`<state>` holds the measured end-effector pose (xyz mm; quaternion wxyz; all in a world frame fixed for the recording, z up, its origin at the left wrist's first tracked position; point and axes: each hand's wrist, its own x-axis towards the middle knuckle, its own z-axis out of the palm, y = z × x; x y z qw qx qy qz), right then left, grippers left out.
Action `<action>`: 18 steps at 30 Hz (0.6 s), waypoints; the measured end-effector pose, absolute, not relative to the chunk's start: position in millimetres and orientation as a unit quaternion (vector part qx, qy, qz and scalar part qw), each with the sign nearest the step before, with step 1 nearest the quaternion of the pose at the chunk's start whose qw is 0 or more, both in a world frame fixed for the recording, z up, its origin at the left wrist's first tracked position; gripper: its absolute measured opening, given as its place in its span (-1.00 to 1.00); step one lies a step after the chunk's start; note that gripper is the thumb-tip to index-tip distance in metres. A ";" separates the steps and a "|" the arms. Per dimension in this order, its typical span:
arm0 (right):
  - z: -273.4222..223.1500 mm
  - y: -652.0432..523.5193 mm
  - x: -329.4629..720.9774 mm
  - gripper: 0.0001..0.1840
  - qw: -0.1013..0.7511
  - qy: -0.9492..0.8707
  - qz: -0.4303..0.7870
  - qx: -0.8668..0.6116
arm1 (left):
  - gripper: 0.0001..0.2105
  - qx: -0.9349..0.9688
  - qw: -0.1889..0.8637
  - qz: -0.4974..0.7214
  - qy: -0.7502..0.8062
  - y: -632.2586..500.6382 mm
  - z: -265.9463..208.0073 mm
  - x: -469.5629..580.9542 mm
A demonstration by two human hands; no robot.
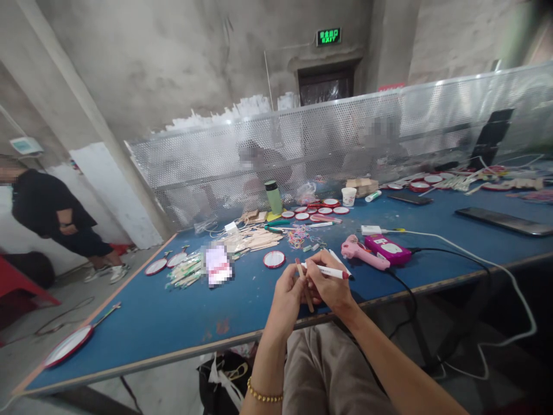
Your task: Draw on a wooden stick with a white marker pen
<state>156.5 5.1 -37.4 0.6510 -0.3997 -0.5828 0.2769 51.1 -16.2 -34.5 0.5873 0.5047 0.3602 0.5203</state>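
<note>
Near the front edge of the blue table, my left hand (287, 297) is closed around a wooden craft stick (309, 300), whose upper end looks red. My right hand (332, 288) grips a white marker pen (329, 271) with a red band near its rear, its front end up against the stick. Some fingers of both hands are hidden behind the stick and each other. A round white disc with a red rim (274, 259) lies just beyond my left hand. To the right of my right hand rests a pink glue gun (365, 253).
A purple box (387, 249) with cables sits at right, near a black phone (505, 222). Wooden sticks (259, 239), colourful small bands (300, 235), a green bottle (273, 199) and a paper cup (348, 196) stand farther back. A perforated metal screen (199, 167) borders the table. A person (54, 207) stands left.
</note>
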 end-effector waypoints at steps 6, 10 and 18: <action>-37.5 5.6 157.0 -0.78 0.648 -0.589 0.276 -0.397 | -0.61 0.505 0.589 0.518 0.361 -17.1 -33.2 51.4; -39.1 5.6 156.8 -0.78 0.644 -0.593 0.270 -0.401 | -0.61 0.506 0.584 0.519 0.367 -17.1 -32.9 51.6; -41.1 6.8 158.9 -0.78 0.645 -0.609 0.257 -0.384 | -0.65 0.505 0.575 0.529 0.366 -16.4 -34.8 53.0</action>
